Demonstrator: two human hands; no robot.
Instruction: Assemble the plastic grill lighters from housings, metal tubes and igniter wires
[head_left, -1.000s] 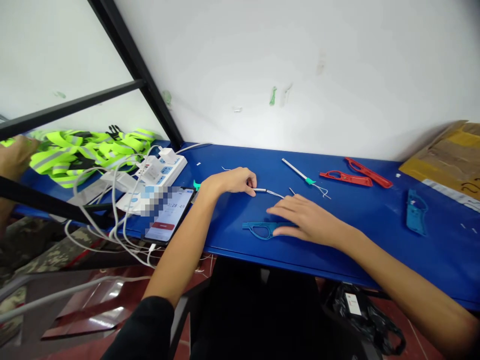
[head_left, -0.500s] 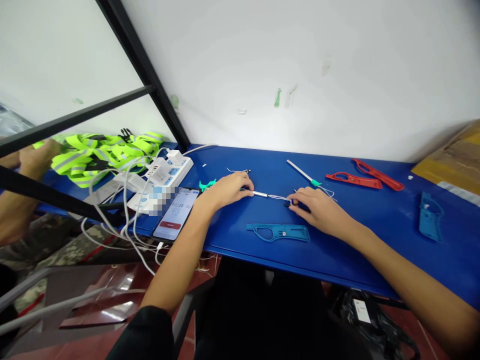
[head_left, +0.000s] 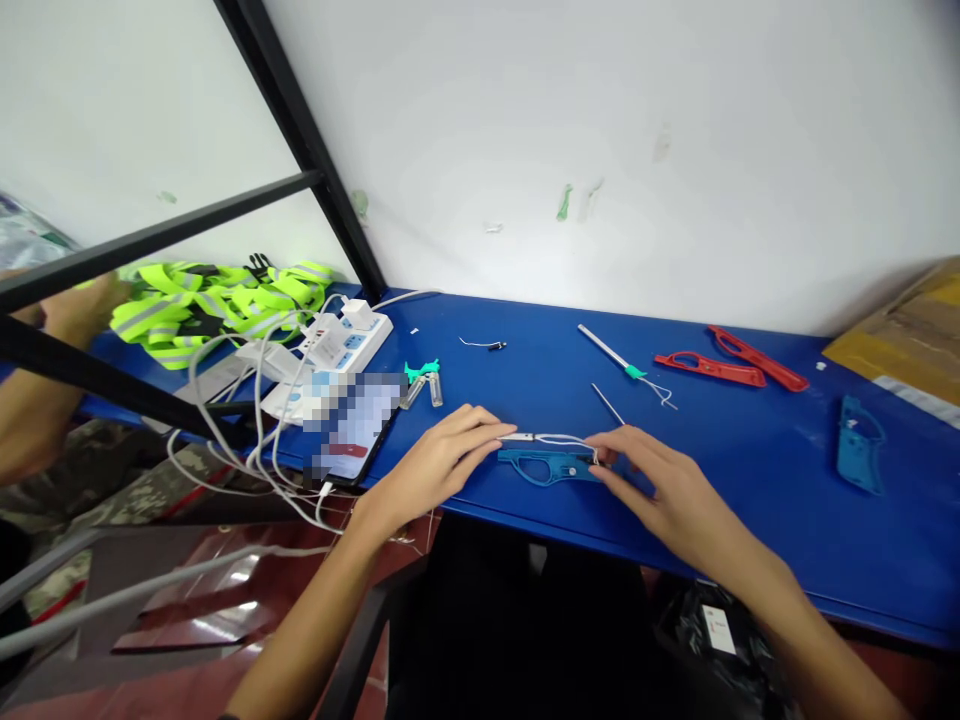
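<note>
My left hand [head_left: 442,462] pinches the left end of a thin metal tube with white wires [head_left: 551,439]. My right hand [head_left: 651,476] pinches the wires' right end. Both hold this piece just over the upper edge of a teal plastic handle shell [head_left: 546,464] lying flat near the front edge of the blue table [head_left: 750,450]. The fingertips of both hands touch the shell's ends.
Two red handle shells [head_left: 731,362], a rod with a teal collar [head_left: 621,362], a loose pin [head_left: 606,402] and another teal shell [head_left: 859,441] lie further back and right. A phone [head_left: 352,428], power strip [head_left: 330,345], cables and neon vests [head_left: 217,300] crowd the left. Another person's hand [head_left: 75,300] is at far left.
Both hands carried the tube and wires from mid-table toward me, down onto the teal shell. The view shifted a little rightward.
</note>
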